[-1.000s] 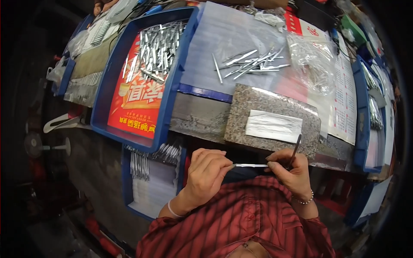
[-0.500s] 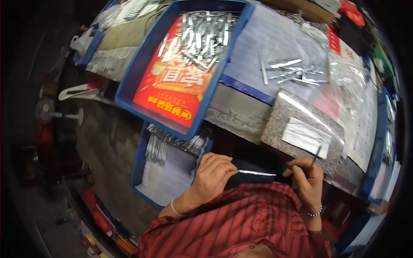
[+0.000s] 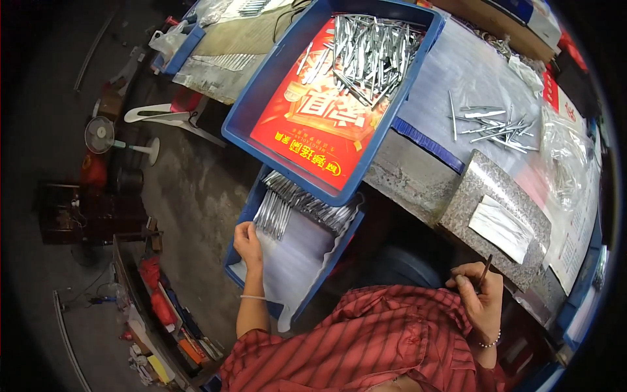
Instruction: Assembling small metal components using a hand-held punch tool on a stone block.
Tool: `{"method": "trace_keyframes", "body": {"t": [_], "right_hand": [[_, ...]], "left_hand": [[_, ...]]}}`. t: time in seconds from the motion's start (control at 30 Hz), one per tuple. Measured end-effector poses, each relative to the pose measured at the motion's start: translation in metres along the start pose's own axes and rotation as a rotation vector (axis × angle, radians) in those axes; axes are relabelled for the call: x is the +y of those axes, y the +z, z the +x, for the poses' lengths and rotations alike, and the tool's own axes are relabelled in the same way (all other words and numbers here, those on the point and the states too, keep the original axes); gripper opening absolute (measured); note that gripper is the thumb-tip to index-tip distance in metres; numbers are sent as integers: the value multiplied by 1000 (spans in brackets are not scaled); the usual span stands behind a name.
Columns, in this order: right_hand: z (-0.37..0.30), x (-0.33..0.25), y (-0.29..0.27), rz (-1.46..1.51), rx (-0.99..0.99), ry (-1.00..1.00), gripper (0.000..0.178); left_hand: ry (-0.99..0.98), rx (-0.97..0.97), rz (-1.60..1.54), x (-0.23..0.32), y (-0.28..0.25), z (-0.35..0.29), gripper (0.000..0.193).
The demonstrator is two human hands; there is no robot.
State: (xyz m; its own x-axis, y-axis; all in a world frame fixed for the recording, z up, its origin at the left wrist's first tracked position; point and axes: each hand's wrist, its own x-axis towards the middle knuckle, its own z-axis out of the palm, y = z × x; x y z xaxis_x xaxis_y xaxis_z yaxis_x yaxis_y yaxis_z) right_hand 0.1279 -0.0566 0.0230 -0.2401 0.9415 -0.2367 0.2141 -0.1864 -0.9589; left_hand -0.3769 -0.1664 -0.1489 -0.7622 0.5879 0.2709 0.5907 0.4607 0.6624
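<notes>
My left hand (image 3: 248,245) is closed at the left rim of a lower blue bin (image 3: 342,256), beside rows of slim shiny metal pieces (image 3: 277,217). Whatever its fingers hold, if anything, is hidden. My right hand (image 3: 479,295), near the granite block (image 3: 474,191), grips a thin dark stick (image 3: 485,271) that points up. A folded white cloth (image 3: 500,228) lies on the block. Beyond it, a loose pile of slim metal pieces (image 3: 503,130) rests on the plastic-covered bench.
A large blue tray (image 3: 235,127) overhangs the bench edge above the lower bin. It holds a red printed sheet (image 3: 287,121) and a heap of metal pieces (image 3: 375,55). Clear plastic bags (image 3: 567,160) lie at the right. A fan (image 3: 100,135) stands on the left.
My left hand has moved left and down from in front of me to the lower bin; the slim metal piece it held no longer shows. My right hand keeps the stick. The view has shifted.
</notes>
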Motion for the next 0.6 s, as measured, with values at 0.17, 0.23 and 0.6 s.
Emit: {"method": "trace_keyframes", "body": {"t": [0.17, 0.23, 0.6], "right_hand": [[-2, 1, 0, -155, -46, -52, 8], [-1, 1, 0, -205, -68, -58, 8], [5, -7, -7, -286, -176, -120, 11]], "left_hand": [[74, 18, 176, -7, 3, 6, 13], [145, -6, 264, 2, 4, 3, 13], [473, -109, -442, 269, -16, -44, 14]]}}
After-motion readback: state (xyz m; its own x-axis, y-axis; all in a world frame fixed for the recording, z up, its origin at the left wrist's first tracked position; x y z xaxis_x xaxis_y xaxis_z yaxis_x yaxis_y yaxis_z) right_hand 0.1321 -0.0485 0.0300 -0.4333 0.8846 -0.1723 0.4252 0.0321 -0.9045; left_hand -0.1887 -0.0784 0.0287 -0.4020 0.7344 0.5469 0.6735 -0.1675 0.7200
